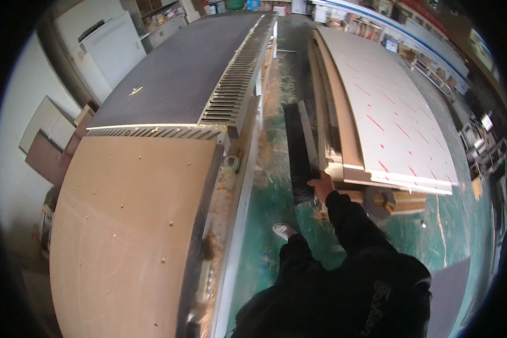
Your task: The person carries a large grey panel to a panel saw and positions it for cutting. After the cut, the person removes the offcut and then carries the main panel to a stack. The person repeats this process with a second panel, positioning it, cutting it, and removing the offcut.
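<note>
My right hand (322, 186) is held out low in front of me, beside the near left corner of a stack of boards (343, 129). Its fingers point to the left and look loosely apart, with nothing seen in them. Whether the hand touches the corner of the stack, I cannot tell. Below and beyond it, a long black strip (299, 163) lies on the green floor. My left hand is out of sight. A light-coloured shoe (284, 230) shows at the end of my dark trouser leg.
On my left runs a long machine table with a tan studded panel (135, 219), a slotted strip (239, 79) and a dark grey surface (174, 62). A white sheet with red marks (388, 107) tops the stack. A dark ring (379, 203) sits by the stack's near end.
</note>
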Tool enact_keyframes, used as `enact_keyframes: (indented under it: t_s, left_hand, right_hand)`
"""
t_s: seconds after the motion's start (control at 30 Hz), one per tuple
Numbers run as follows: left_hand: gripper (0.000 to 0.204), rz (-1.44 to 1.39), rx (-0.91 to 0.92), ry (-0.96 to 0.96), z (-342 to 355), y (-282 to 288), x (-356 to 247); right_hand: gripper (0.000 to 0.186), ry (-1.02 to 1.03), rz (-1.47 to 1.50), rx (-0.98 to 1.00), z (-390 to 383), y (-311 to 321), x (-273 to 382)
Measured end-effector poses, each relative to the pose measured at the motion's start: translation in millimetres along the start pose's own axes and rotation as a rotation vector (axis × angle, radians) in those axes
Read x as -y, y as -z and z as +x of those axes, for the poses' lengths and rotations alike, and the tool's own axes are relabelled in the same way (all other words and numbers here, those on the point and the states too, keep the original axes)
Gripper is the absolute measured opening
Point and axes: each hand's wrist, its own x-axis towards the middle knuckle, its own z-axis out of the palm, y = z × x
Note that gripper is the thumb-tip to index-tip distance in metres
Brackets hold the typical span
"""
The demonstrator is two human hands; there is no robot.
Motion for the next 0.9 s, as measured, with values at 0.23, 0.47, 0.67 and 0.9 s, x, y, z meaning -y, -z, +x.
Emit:
enact_keyframes:
  t_s: [0.23, 0.47, 0.67, 0.9]
  left_hand:
    - [0.052, -0.256, 0.183, 0.510, -77.0, 83.3, -141.8]
    - [0.051, -0.467, 0.246, 0.338, -106.7, 186.1, -349.0]
    - [0.047, -0.503, 0.517, 0.201, -83.0, 192.5, -464.0]
    - [0.053, -1.038, 0.649, 0.483, -115.5, 143.0, -511.7]
  right_hand:
    - [0.041, -0.095, 0.349, 0.457, 185.6, -42.9, 19.5]
    - [0.043, -0.199, 0.138, 0.839, 319.9, -111.0, 24.9]
    - [0.047, -0.231, -0.241, 0.831, 408.3, -141.6, 17.7]
    - [0.005, 0.676, -0.935, 0.819, 415.0, -150.6, 4.4]
